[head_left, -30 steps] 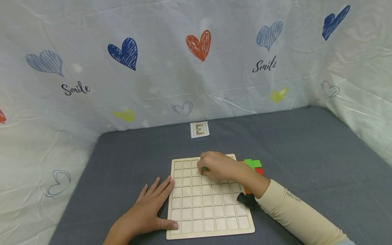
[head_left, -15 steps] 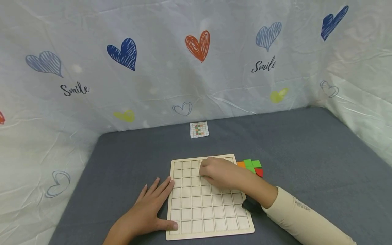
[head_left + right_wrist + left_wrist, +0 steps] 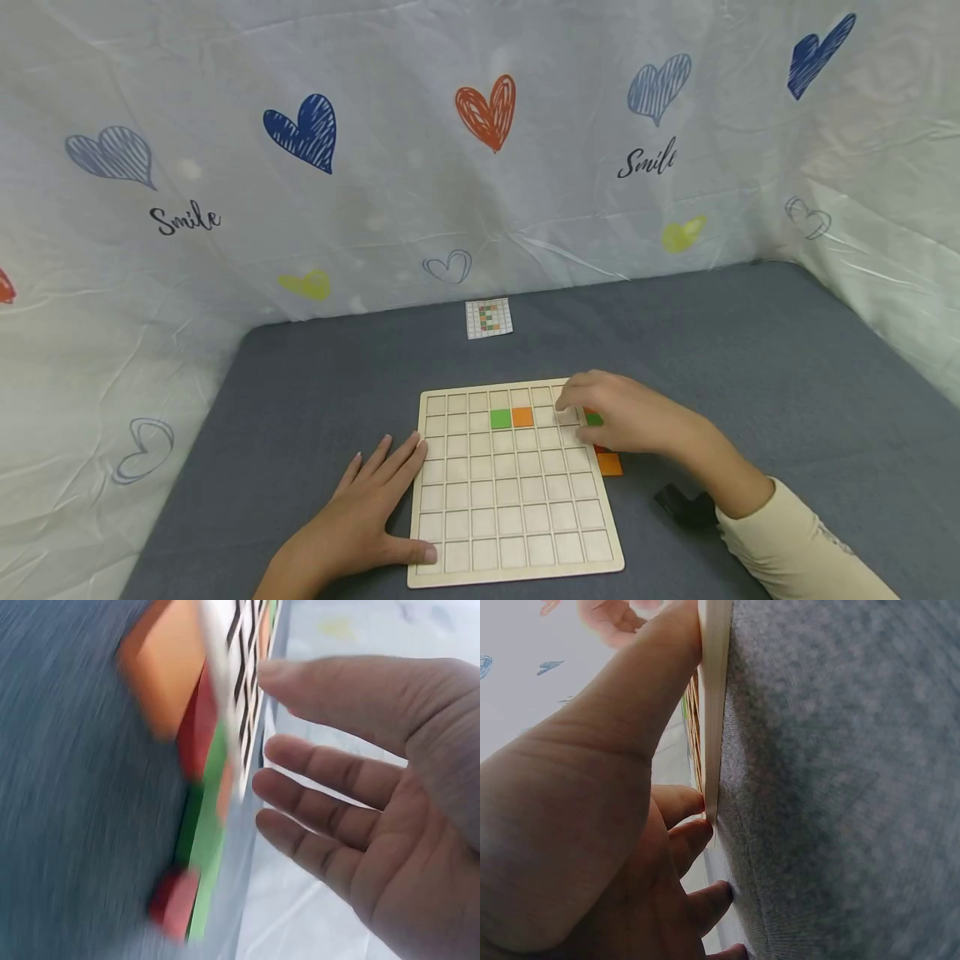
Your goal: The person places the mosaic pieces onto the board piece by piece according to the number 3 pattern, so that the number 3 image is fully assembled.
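Note:
A light wooden grid board (image 3: 507, 521) lies on the grey cloth. In its second row from the far edge sit a green square tile (image 3: 500, 419) and, right beside it, an orange square tile (image 3: 522, 417). My left hand (image 3: 352, 525) rests at the board's left side, thumb on the near corner and spread fingers touching the edge and the cloth. Over the far right part of the board is my right hand (image 3: 641, 417), fingers parted with nothing between them. It partly hides loose tiles beside the board; the right wrist view shows orange (image 3: 169, 667), red and green (image 3: 206, 832) ones.
A small printed card (image 3: 489, 318) with a coloured grid pattern lies at the back of the table, near the white curtain (image 3: 390, 192) with printed hearts. A black object (image 3: 684, 506) is by the right wrist. One loose orange tile (image 3: 611, 464) shows at the board's right edge.
My right hand, which held a green tile over the board, has let go and moved right towards the loose tiles. The green and orange tiles in the grid are now uncovered. My left hand stays put.

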The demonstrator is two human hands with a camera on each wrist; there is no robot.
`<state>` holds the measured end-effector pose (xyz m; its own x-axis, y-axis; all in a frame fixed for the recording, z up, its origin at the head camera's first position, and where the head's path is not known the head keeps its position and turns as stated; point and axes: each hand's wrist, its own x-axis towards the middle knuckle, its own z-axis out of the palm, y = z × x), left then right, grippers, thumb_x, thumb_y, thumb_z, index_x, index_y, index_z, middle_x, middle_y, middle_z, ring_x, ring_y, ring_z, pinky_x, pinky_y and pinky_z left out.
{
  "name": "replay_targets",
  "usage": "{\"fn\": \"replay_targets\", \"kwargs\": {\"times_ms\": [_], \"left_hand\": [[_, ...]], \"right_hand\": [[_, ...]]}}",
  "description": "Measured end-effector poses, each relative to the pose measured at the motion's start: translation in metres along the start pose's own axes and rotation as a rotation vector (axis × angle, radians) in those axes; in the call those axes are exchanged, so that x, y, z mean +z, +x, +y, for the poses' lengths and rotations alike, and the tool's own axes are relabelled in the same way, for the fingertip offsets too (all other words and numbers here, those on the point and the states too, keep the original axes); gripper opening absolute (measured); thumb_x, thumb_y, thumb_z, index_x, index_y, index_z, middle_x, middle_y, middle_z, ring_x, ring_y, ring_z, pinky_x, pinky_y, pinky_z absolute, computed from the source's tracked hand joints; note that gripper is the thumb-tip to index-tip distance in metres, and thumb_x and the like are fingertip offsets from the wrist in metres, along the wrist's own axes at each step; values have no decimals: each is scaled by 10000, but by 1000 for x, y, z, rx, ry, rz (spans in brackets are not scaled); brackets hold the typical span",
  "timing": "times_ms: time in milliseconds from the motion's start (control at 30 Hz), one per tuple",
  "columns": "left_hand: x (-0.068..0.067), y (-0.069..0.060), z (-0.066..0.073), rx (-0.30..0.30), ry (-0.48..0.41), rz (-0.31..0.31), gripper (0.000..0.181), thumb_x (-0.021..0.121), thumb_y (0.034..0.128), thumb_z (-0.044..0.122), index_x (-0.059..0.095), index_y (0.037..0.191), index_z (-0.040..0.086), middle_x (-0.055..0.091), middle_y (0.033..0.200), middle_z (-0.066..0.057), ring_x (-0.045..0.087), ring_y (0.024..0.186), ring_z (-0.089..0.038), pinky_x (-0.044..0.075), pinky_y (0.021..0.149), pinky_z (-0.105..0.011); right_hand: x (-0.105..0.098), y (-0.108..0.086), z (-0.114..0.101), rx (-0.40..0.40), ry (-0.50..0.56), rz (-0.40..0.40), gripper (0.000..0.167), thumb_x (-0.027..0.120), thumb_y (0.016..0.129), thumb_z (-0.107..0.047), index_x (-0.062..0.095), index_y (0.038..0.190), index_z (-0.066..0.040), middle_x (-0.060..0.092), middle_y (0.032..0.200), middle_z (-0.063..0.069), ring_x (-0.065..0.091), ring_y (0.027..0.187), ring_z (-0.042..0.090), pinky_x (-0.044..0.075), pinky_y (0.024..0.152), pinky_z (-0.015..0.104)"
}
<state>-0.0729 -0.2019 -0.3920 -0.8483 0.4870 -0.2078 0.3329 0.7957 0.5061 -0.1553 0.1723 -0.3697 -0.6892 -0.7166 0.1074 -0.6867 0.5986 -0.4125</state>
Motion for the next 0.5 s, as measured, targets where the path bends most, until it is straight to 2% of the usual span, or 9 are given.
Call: {"fn": "replay_targets", "kwargs": {"times_ms": [200, 500], "left_hand": [[0, 0, 0, -4, -1, -5, 1157, 678, 740, 775, 238, 1615, 157, 161, 1664, -19, 76, 1501, -425, 34, 1093, -736], [0, 0, -1, -2, 3, -4, 1157, 668, 742, 782, 230, 1617, 164, 153, 1666, -12, 71, 1504, -416, 33, 1096, -733]], "right_hand": [[-9, -18, 21, 124, -51, -16, 346, 826, 810, -58, 730, 1137, -117, 649, 1180, 15, 586, 1090, 263, 507, 882, 451], [-14, -21, 28, 170, -73, -66, 416, 804, 796, -7, 709, 1193, -83, 654, 1198, 66, 584, 1107, 307, 498, 910, 497]]}}
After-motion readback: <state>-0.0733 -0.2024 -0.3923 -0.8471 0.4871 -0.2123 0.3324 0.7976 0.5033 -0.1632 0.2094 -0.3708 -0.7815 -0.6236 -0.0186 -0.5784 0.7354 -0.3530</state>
